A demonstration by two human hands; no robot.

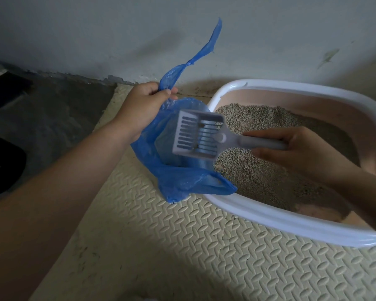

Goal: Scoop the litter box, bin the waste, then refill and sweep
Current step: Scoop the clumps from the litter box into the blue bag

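Fingers of the left hand (142, 105) pinch the blue bag (178, 177) handle; right hand (300, 153) grips the scoop (199, 135), head over the bag mouth beside the litter box (269, 216).

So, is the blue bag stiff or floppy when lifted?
The blue bag looks thin and floppy: it crumples where the left hand grips its handle. It probably will not stay open unaided; its lower edge sags over the litter box rim. It seems light; the scoop could push it aside.
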